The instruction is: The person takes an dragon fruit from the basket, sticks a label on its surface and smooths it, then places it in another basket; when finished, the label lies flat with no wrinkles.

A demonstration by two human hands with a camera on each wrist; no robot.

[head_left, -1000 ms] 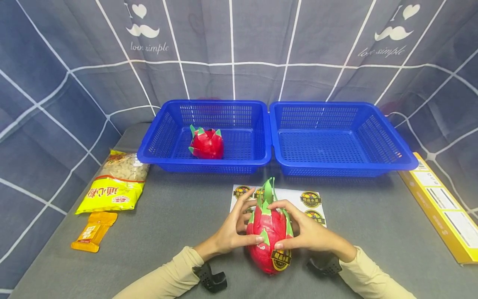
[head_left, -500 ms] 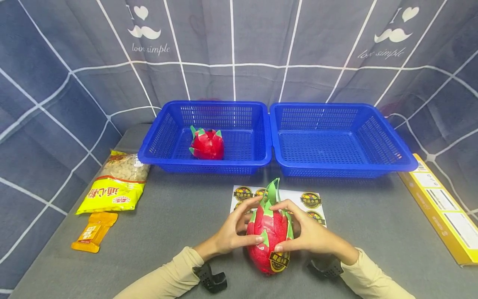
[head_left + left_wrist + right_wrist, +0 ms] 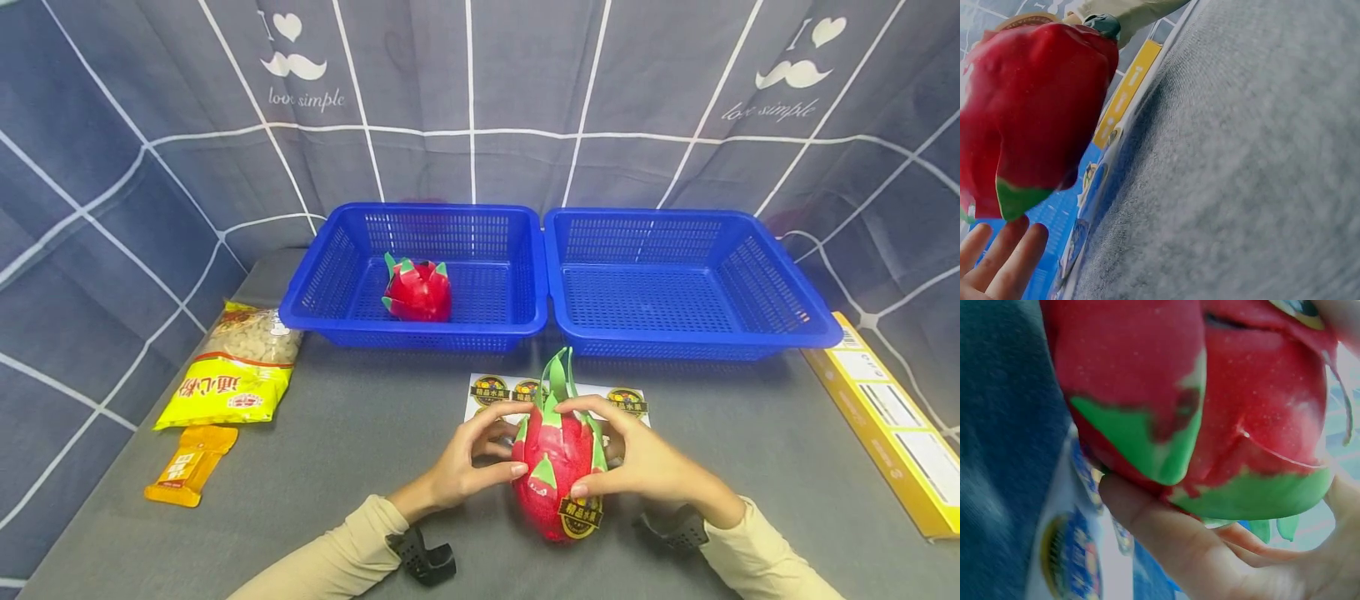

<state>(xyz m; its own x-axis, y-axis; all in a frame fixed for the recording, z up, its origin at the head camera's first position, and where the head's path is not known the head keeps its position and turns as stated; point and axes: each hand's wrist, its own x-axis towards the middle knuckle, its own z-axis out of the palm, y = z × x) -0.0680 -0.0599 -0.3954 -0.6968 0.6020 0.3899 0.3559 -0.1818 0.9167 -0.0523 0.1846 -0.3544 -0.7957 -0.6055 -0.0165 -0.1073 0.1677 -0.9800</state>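
A red dragon fruit (image 3: pixel 555 458) with green-tipped scales stands in front of me, its leafy top pointing away. A black-and-gold round sticker (image 3: pixel 580 517) is on its lower right side. My right hand (image 3: pixel 637 454) grips the fruit from the right, thumb in front beside the sticker and fingers round the far side. At the fruit's left edge is my left hand (image 3: pixel 472 458), thumb and index tips close to the skin. In the left wrist view its loosely bent fingers (image 3: pixel 1007 262) lie just below a green scale. Whether the fruit touches the table cannot be told.
A white sticker sheet (image 3: pixel 480 408) lies behind the fruit. Two blue baskets stand farther back; the left basket (image 3: pixel 412 336) holds another dragon fruit (image 3: pixel 422 293). A pasta bag (image 3: pixel 232 367) and an orange packet (image 3: pixel 191 465) lie left, a yellow box (image 3: pixel 885 433) right.
The dragon fruit has shifted slightly right and away from me together with my right hand. My left hand stays nearly in place, its thumb now only at the fruit's edge.
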